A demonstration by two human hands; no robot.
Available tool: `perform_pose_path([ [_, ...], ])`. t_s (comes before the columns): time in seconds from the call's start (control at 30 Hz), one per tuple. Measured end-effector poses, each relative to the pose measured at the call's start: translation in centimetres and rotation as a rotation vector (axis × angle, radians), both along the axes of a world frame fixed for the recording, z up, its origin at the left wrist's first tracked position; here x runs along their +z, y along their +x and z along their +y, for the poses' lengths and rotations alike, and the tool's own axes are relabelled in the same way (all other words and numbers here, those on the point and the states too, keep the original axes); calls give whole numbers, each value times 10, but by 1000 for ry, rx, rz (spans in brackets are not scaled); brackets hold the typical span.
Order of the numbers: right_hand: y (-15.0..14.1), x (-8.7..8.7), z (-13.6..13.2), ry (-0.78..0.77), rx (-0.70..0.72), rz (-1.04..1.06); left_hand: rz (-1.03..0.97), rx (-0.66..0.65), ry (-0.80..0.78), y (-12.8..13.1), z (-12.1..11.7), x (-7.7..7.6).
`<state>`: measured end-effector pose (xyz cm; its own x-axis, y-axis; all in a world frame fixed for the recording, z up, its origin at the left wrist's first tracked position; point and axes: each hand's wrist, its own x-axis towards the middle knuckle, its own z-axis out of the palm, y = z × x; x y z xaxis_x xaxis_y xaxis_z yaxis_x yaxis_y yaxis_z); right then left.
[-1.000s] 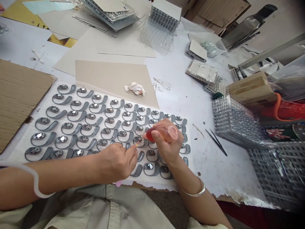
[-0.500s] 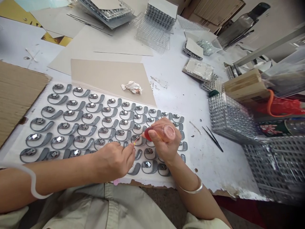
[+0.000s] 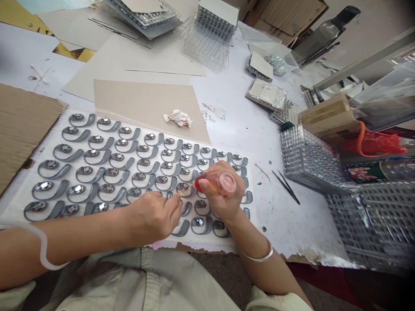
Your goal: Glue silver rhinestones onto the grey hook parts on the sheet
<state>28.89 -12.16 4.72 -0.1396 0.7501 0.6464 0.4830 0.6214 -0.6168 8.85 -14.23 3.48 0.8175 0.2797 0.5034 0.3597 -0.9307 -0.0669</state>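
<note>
Rows of grey curved pieces with round, stone-set heads [image 3: 85, 170] lie on a white sheet [image 3: 19, 207]. My left hand [image 3: 158, 216] is closed around a thin stick with a yellow-orange tip [image 3: 181, 194]; most of it is hidden by the fingers. A pink rounded end [image 3: 156, 245] shows below that hand, and I cannot tell if it belongs to the stick. My right hand [image 3: 223, 198] wraps around a small squeeze bottle [image 3: 220, 183], reddish at the nozzle end and tilted toward the left. The nozzle and the stick's tip meet close above one stone-set head [image 3: 184, 187].
Beyond the rows lie a beige card [image 3: 142, 103] and a crumpled white tissue [image 3: 177, 118]. Black tweezers [image 3: 287, 188] rest at the right. Stacked clear trays [image 3: 304, 160] and a cardboard box [image 3: 326, 110] stand farther right. Corrugated cardboard [image 3: 26, 129] covers the left side.
The whole view has shifted slightly, so things appear a little farther left. Both hands keep nearly the same pose over the same piece, with stick and bottle still held.
</note>
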Motion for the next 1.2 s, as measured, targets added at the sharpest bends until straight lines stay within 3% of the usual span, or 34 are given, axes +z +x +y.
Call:
perform_pose_path([
  [0.3, 1, 2, 0, 34, 3, -35, 0, 8, 11, 0, 1, -1],
  [0.83, 1, 1, -3, 12, 11, -7, 43, -55, -360, -14, 19, -3],
  [1.2, -1, 0, -3, 17, 6, 5, 32, -41, -409, -14, 23, 0],
])
